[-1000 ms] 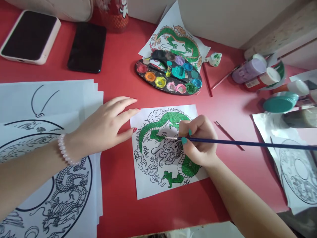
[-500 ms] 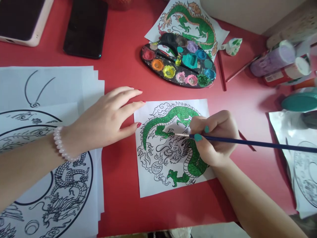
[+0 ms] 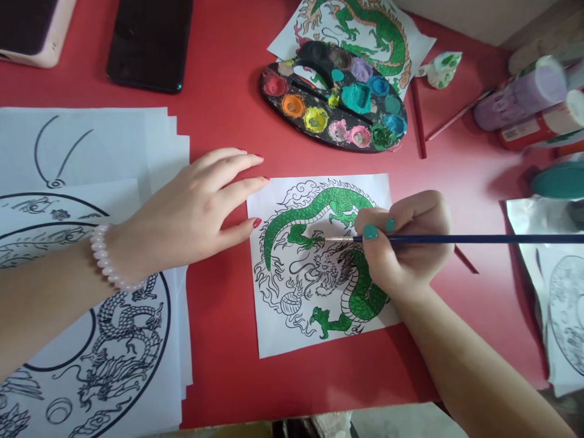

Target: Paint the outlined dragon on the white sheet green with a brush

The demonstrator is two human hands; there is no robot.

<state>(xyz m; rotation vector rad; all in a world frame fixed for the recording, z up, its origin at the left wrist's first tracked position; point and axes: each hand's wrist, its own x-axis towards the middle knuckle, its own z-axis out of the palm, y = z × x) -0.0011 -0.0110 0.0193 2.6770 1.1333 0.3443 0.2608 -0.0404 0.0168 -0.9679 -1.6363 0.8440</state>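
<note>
My right hand (image 3: 404, 243) pinches a blue-handled paintbrush (image 3: 479, 239), held nearly level. Its fine tip meets the dragon's claw on a white sheet with a dragon drawing (image 3: 283, 334). Green covers much of the dragon's body and legs, while the head, flames and ball are black outline only. My left hand (image 3: 205, 207), wearing a pale pink bead bracelet (image 3: 109, 258), lies palm down with fingers spread. Its thumb and a fingertip rest at the sheet's left edge. Beyond the sheet sits a black oval paint palette (image 3: 335, 103) with several colours in its wells.
A stack of printed sheets (image 3: 114, 146) lies at left, below a black phone (image 3: 148, 45) and a pink-cased device (image 3: 34, 30). Another green dragon picture (image 3: 387, 36) is partly under the palette. Paint bottles (image 3: 520, 100) and a plastic-covered drawing (image 3: 566, 304) stand or lie at right.
The view has shifted slightly. The brush handle has swung closer to level, and the tip has moved a little along the claw. My left hand stays by the sheet's edge.
</note>
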